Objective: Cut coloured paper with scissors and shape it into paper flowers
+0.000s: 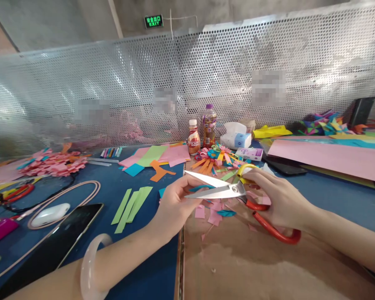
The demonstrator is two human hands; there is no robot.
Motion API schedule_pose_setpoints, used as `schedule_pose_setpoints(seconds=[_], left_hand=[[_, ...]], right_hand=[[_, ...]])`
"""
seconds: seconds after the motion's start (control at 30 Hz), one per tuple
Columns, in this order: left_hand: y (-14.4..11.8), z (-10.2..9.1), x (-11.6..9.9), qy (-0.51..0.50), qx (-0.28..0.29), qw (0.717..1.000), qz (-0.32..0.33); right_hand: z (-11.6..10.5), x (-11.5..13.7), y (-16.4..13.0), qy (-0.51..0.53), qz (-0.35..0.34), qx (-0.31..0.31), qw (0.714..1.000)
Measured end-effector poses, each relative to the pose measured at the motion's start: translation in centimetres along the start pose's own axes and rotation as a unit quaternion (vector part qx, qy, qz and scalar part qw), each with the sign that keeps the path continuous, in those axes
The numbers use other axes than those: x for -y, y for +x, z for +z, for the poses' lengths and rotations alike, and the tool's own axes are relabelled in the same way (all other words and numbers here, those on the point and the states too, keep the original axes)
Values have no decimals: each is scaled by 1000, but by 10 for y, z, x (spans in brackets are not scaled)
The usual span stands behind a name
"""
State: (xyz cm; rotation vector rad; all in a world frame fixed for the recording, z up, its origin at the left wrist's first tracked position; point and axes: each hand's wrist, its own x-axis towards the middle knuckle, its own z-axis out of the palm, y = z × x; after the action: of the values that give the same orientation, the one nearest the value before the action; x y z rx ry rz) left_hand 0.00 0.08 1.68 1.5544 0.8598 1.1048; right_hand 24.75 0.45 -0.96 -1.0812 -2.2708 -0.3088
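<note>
My right hand (279,200) gripped the scissors (237,196) by their red and yellow loops, blades parted and pointing left. My left hand (175,204) pinched a thin blue strip (200,188) between the blades, above the brown board (253,262). Pink scraps (214,210) lay just under the blades. Green strips (133,203) lay left of my left hand on the blue table (150,275), a phone (59,241) further left. Two bottles (202,130) stood behind.

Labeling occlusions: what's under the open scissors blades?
Under the scissors: pink paper scraps, a teal scrap and bare brown board. A teal strip sits between the blades, held by the left hand. The right hand covers whatever lies beneath the handles.
</note>
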Motion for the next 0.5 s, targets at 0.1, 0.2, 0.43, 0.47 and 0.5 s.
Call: schedule_pose_setpoints(seconds=[0.1,0.2,0.43,0.47,0.5], left_hand=[[0,0,0,4,-7,1000,-6],[1,0,1,18,-19,1000,-9],[0,-1,3,-2,-10,1000,-10],[0,-1,3,-1,-8,1000,-8],[0,-1,3,0,-8,1000,-6]], right_hand=[[0,0,0,-1,1,0,1000],[0,0,0,0,-1,-3,1000],[-2,2,0,-3,3,0,1000],[-2,2,0,-5,2,1,1000],[-2,2,0,-6,2,2,1000]])
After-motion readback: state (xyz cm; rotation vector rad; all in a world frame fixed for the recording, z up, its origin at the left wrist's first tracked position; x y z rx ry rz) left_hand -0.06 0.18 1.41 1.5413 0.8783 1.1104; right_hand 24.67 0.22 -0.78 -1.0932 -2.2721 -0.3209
